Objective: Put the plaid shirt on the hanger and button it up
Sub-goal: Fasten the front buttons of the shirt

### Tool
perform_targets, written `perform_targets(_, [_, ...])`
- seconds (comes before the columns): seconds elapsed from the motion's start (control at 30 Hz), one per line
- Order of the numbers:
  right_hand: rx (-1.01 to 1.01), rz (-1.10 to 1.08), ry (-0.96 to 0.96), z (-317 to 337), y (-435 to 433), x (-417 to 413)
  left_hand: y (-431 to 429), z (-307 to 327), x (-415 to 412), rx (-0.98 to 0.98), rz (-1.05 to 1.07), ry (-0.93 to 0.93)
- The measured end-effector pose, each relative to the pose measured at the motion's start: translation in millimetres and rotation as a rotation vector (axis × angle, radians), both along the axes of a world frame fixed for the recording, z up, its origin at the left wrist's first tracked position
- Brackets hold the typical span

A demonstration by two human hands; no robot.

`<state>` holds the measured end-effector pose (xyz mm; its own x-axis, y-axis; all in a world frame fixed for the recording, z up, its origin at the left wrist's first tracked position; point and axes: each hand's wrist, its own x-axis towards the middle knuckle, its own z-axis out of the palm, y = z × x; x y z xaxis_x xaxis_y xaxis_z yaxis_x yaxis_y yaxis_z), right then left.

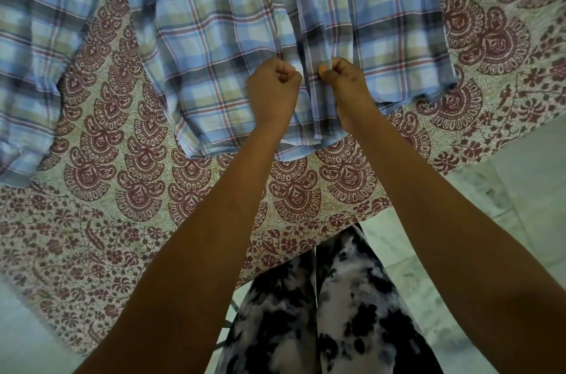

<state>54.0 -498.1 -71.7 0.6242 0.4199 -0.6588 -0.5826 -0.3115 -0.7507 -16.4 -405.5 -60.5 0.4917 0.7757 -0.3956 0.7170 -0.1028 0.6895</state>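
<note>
Plaid shirt (214, 46) lies spread on the paisley bedspread (128, 190), its hem toward the near edge. Left hand (272, 92) and right hand (344, 82), close side by side, fingers curled, each pinch the shirt's front edges above the hem.

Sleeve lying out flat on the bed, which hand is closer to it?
Left. The left hand pinches the shirt, with the sleeve off to its left. The right hand pinches the shirt too, just beyond the left hand, so farther from the sleeve.
</note>
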Motion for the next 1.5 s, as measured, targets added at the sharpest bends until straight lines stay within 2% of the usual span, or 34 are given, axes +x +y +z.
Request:
perform_targets(0.2, [0.025, -0.030, -0.033, 1, 2, 0, -1, 1, 2, -0.058, 0.028, -0.042])
perform_targets(0.27, [0.017, 0.029, -0.071, 4, 3, -2, -1, 3, 3, -0.070, 0.038, -0.050])
perform_targets(0.37, [-0.100, 0.130, -0.130, 10, 5, -4, -1, 4, 5, -0.065, 0.059, -0.062])
perform_targets(0.5, [-0.225, -0.010, -0.036, 23, 8, 1, 1, 3, -1, -0.080, 0.056, -0.072])
perform_targets(0.6, [-0.293, -0.006, 0.050, 26, 9, 5, 2, 3, -6, -0.079, 0.064, -0.082])
perform_targets(0.7, [-0.183, 0.008, 0.043, 26, 12, -1, 0, 5, -5, -0.077, 0.088, -0.085])
perform_targets(0.87, [-0.078, -0.045, -0.221, 18, 7, -8, 0, 8, -4, -0.084, 0.121, -0.114])
perform_targets(0.97, [-0.355, 0.123, -0.697, 15, -4, -5, 2, 6, -8, -0.074, 0.134, -0.101])
perform_targets(1.03, [-0.528, 0.055, -0.971, 17, -17, -1, 4, 4, -10, -0.081, 0.140, -0.105])
perform_targets(1.1, [-0.564, -0.071, -1.072, 20, -26, 5, 5, 4, -10, -0.087, 0.141, -0.103])
perform_targets(1.17, [-0.487, 0.031, -1.027, 18, -29, 5, 3, 4, -8, -0.084, 0.136, -0.109])
perform_targets(1.27, [-0.346, 0.269, -0.802, 4, -23, -6, 0, 5, -3, -0.068, 0.131, -0.137])
perform_targets(1.4, [-0.194, 0.224, -0.474, -8, -8, -11, -3, 8, 2, -0.052, 0.094, -0.150])
perform_targets(1.5, [-0.139, 0.142, -0.352, -9, -2, -14, 0, 7, 3, -0.076, 0.088, -0.133])
